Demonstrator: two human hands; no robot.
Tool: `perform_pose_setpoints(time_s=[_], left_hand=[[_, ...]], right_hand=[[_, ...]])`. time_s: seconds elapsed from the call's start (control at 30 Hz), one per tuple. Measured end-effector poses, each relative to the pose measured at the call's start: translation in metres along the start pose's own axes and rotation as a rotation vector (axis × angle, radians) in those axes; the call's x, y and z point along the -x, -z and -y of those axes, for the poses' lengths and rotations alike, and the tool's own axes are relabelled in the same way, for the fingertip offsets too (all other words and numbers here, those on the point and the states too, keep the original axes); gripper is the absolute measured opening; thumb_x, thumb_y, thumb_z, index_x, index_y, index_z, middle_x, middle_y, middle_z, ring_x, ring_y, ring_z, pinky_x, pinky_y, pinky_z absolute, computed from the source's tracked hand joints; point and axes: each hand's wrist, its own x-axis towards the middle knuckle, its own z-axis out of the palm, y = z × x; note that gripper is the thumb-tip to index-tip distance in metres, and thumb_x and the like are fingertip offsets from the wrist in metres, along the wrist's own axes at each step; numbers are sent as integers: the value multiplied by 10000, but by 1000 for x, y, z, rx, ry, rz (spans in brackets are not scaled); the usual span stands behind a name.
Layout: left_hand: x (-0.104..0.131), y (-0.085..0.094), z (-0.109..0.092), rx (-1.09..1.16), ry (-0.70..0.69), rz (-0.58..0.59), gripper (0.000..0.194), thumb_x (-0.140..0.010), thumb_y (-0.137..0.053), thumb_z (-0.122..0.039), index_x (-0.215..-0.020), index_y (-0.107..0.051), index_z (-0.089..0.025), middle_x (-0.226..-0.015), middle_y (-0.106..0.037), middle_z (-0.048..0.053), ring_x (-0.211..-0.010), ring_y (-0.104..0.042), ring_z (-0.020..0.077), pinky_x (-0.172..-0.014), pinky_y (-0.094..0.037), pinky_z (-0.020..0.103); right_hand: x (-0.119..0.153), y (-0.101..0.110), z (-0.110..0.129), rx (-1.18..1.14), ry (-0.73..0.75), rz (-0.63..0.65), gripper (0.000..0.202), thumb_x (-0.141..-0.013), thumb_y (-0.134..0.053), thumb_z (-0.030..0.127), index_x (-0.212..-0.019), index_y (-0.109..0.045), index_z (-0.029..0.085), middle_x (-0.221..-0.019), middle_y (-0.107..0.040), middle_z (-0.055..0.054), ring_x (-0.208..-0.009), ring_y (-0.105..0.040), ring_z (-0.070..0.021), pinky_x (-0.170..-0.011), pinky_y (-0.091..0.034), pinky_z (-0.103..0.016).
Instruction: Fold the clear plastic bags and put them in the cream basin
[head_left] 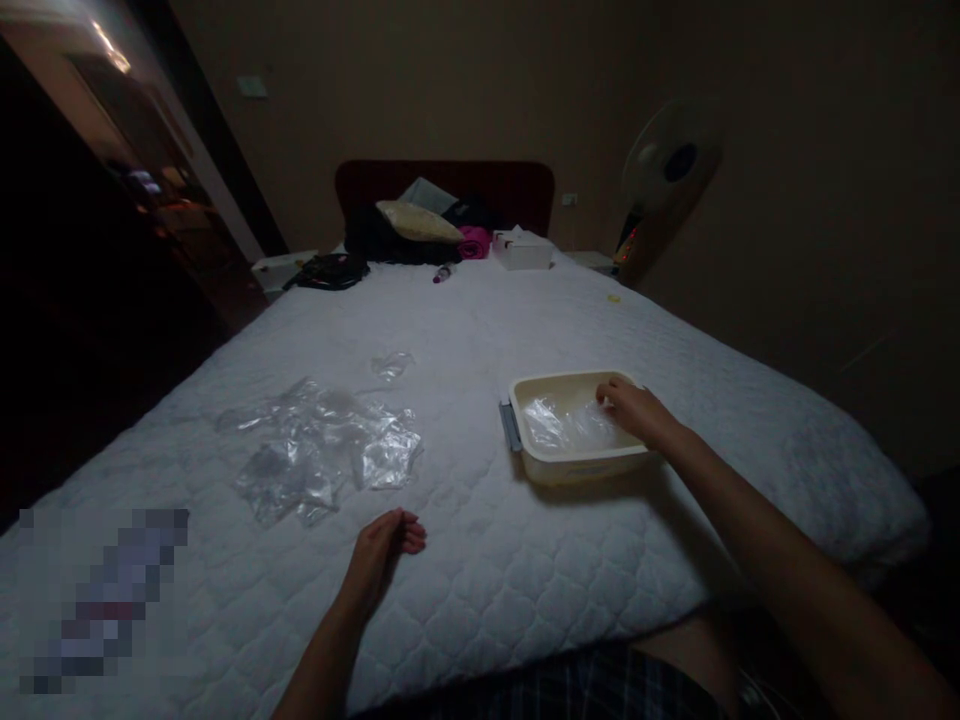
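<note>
My right hand [631, 408] reaches over the right side of a cream plastic container [585, 468]. Its fingers are bent together at the top of a clear plastic bag [592, 428] and seem to pinch it. Another clear plastic bag [545, 424] lies in the left part of the container, which has no lid on and a grey side latch [510, 426]. Resting on the bed near its front edge, my left hand [388, 540] is loosely curled and holds nothing. Just beyond it spreads a heap of clear plastic bags [322, 445], and a small one [392, 366] lies apart behind them.
The bed has a white quilted cover [480, 600]. At its head lie a pillow [420, 221], a pink roll of cloth [474, 242], a white box [523, 250] and a black bag [330, 271]. A fan [667, 160] stands at the right; a blurred-out object [112, 600] is front left.
</note>
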Motion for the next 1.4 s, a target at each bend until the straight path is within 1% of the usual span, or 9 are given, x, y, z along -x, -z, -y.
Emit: perform_pose_setpoints(time_s=[0.13, 0.27, 0.37, 0.6, 0.87, 1.1, 1.27, 1.33, 1.4], left_hand=[[0, 0, 0, -5, 9, 8, 386, -702, -600, -464, -734, -606, -79, -640, -654, 86, -551, -602, 163, -571, -465, 275], [0, 1, 0, -10, 11, 11, 389, -707, -595, -470, -737, -606, -82, -645, -655, 82, -551, -601, 159, -566, -462, 267], [1, 0, 0, -10, 8, 6, 384, -705, -598, -468, -727, -606, -85, -636, -652, 80, -546, -599, 162, -566, -462, 270], [4, -2, -3, -24, -2, 3, 387, -707, -594, -470, -725, -616, -84, -647, -653, 93, -557, -604, 172, -574, -466, 283], [4, -2, -3, -25, -7, -1, 380, -712, -592, -461, -732, -614, -83, -648, -653, 93, -552, -599, 168, -572, -465, 284], [5, -4, -5, -6, -10, 4, 366, -693, -606, -456, -715, -613, -90, -633, -648, 84, -548, -598, 165, -566, -467, 280], [5, -4, -5, 3, -29, 30, 371, -700, -599, -463, -723, -612, -93, -638, -649, 85, -547, -601, 162, -562, -469, 280], [4, -3, -3, 11, -39, 42, 376, -710, -590, -470, -726, -608, -95, -638, -648, 85, -549, -601, 161, -561, -466, 277], [3, -3, -1, 21, -46, 41, 380, -714, -583, -478, -722, -601, -98, -632, -643, 81, -544, -599, 159, -555, -461, 272]], right_hand=[[-8, -6, -6, -194, 67, 147, 172, -732, -481, 129, -846, -607, 156, -833, -606, -62, -724, -544, -146, -649, -385, -240], [-11, -10, -7, -324, 31, 271, 128, -718, -535, 202, -810, -611, 155, -752, -619, -43, -650, -538, -141, -605, -398, -239], [-15, -15, -4, -338, 9, 333, 145, -660, -619, 226, -790, -609, 164, -699, -611, -30, -611, -535, -140, -568, -400, -234], [-25, -36, 1, -257, 7, 411, 168, -568, -688, 157, -691, -577, 183, -642, -599, -4, -579, -547, -138, -510, -381, -214], [-29, -50, -8, -191, 19, 427, 167, -559, -690, 143, -677, -576, 174, -677, -631, -28, -607, -569, -155, -539, -394, -228], [-32, -31, -16, -323, -1, 453, 92, -662, -579, 160, -733, -636, 148, -753, -665, -61, -663, -592, -169, -592, -425, -243], [-36, -2, -15, -281, -15, 246, 143, -680, -523, 139, -742, -651, 153, -764, -662, -52, -703, -586, -177, -643, -417, -253], [-36, 11, -2, -283, 6, 171, 170, -717, -493, 158, -778, -652, 156, -762, -660, -53, -688, -581, -173, -639, -410, -256], [-34, 24, 23, -318, 56, 94, 198, -772, -464, 215, -833, -645, 162, -774, -656, -59, -689, -577, -173, -641, -407, -262]])
